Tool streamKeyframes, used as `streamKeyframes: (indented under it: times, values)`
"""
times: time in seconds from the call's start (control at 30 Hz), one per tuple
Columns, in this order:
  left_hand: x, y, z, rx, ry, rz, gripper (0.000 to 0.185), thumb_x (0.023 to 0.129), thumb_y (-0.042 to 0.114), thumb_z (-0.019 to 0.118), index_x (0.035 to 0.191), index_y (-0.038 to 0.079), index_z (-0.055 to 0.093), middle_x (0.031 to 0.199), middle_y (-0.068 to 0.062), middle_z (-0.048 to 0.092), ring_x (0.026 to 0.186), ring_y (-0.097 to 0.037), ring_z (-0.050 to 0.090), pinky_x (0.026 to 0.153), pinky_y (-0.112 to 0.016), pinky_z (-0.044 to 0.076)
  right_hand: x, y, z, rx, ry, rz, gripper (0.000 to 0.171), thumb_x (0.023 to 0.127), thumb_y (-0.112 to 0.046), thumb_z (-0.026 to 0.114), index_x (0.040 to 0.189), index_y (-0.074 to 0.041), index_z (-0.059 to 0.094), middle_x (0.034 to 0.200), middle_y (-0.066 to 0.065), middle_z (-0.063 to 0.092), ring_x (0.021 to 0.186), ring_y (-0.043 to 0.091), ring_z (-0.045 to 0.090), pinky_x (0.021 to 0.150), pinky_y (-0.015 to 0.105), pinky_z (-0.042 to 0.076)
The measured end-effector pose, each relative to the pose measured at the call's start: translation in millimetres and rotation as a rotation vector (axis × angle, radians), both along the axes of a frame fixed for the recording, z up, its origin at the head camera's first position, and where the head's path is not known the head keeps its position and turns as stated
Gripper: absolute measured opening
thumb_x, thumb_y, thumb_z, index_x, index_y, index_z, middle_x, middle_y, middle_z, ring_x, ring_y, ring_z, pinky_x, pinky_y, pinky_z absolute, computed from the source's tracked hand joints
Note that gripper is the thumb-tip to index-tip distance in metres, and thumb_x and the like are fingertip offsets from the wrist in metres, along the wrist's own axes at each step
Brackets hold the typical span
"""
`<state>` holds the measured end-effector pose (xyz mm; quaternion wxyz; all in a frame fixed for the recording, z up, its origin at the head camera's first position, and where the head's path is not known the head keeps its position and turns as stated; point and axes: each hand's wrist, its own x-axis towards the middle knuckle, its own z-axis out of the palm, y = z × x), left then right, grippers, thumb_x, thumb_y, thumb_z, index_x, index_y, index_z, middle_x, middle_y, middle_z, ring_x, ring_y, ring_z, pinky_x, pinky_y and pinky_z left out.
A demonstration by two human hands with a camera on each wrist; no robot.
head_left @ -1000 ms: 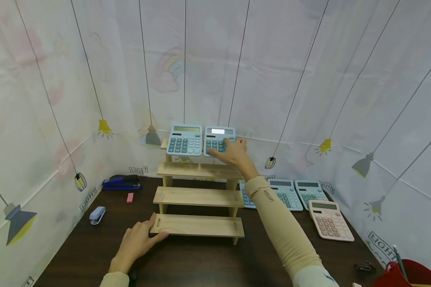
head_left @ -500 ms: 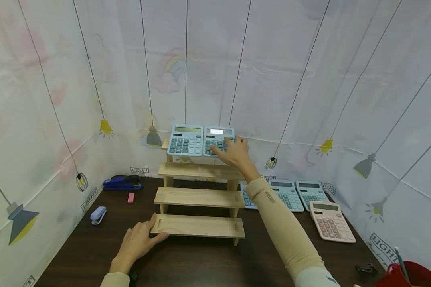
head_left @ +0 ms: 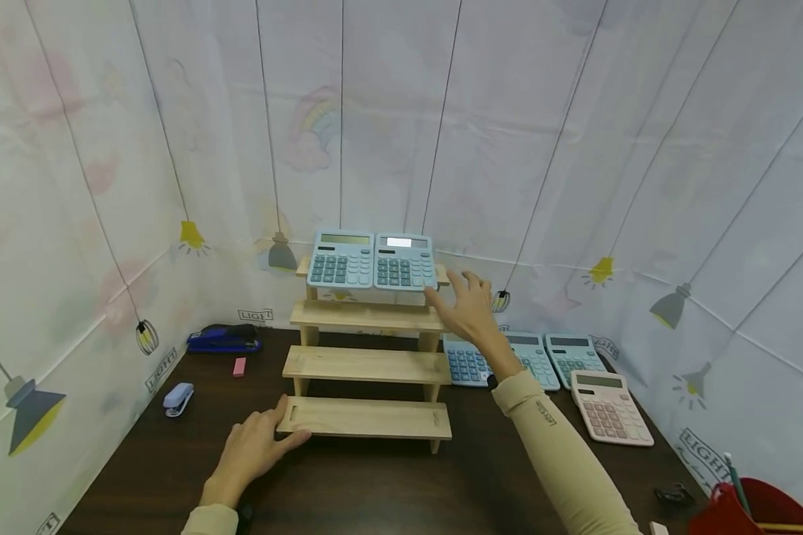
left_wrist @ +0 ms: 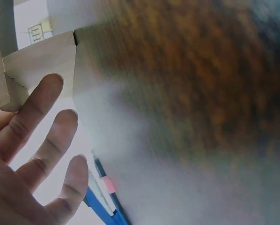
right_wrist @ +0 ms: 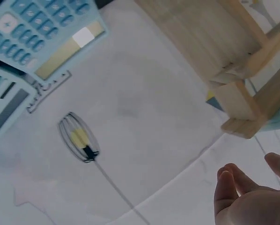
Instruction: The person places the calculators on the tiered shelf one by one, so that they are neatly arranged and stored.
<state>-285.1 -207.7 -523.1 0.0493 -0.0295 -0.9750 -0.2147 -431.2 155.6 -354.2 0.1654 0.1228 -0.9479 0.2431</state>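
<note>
A four-step wooden display stand (head_left: 368,365) stands on a dark table. On its top step, two light-blue calculators lean side by side, a left one (head_left: 341,259) and a right one (head_left: 404,262). My left hand (head_left: 250,449) touches the left end of the lowest step, thumb along the front edge. In the left wrist view its other fingers (left_wrist: 53,133) stretch out beside the wood. My right hand (head_left: 467,308) hovers just right of the top step, holding nothing, its thumb near the right calculator's lower corner. The right wrist view shows its fingertips (right_wrist: 226,176) beside the stand.
Right of the stand lie several blue calculators (head_left: 529,358) and a pink calculator (head_left: 612,409). A red bucket (head_left: 729,513) with a pencil is at the front right, near black clips (head_left: 674,495). At left are a blue stapler (head_left: 224,339), a pink eraser (head_left: 239,366) and a small stapler (head_left: 178,399).
My right hand has let go of the right calculator and moved right and down, away from it. That calculator now sits against the left one. My left hand has stayed at the lowest step.
</note>
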Motion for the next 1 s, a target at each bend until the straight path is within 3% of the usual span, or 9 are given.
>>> streamKeyframes:
  times: [0.2, 0.47, 0.67, 1.0]
  values:
    - [-1.6, -1.3, -0.4, -0.003, -0.005, 0.001, 0.099, 0.084, 0.077, 0.057, 0.152, 0.006, 0.043, 0.128, -0.020, 0.068, 0.097, -0.032, 0.067, 0.082, -0.059, 0.050, 17.0, 36.4, -24.7, 0.002, -0.040, -0.020, 0.081, 0.098, -0.066, 0.044, 0.157, -0.012, 0.035, 0.159, 0.028, 0.031, 0.148, 0.053, 0.023, 0.116, 0.074, 0.012]
    - [0.8, -3.9, 1.2, 0.009, -0.021, -0.003, 0.103, 0.084, 0.079, 0.055, 0.152, 0.004, 0.042, 0.131, -0.023, 0.066, 0.102, -0.038, 0.067, 0.085, -0.064, 0.048, 37.7, 94.4, -62.9, 0.107, -0.091, -0.136, 0.088, 0.092, -0.069, 0.052, 0.156, -0.010, 0.036, 0.154, 0.031, 0.036, 0.138, 0.058, 0.030, 0.107, 0.078, 0.023]
    - [1.1, -3.8, 2.6, -0.003, -0.006, -0.012, 0.103, 0.084, 0.079, 0.054, 0.152, 0.002, 0.042, 0.130, -0.025, 0.066, 0.102, -0.041, 0.067, 0.083, -0.064, 0.049, 48.5, 142.6, -85.1, 0.164, -0.189, -0.216, 0.099, 0.087, -0.073, 0.057, 0.156, -0.007, 0.033, 0.154, 0.037, 0.030, 0.138, 0.064, 0.025, 0.105, 0.079, 0.022]
    - [4.2, 0.5, 2.1, 0.019, 0.014, -0.030, 0.101, 0.084, 0.076, 0.059, 0.151, 0.001, 0.044, 0.126, -0.023, 0.069, 0.094, -0.033, 0.069, 0.075, -0.055, 0.051, 65.2, 211.1, -127.9, 0.161, -0.335, -0.360, 0.112, 0.084, -0.082, 0.049, 0.158, -0.002, 0.023, 0.153, 0.046, 0.016, 0.135, 0.073, 0.016, 0.102, 0.082, 0.018]
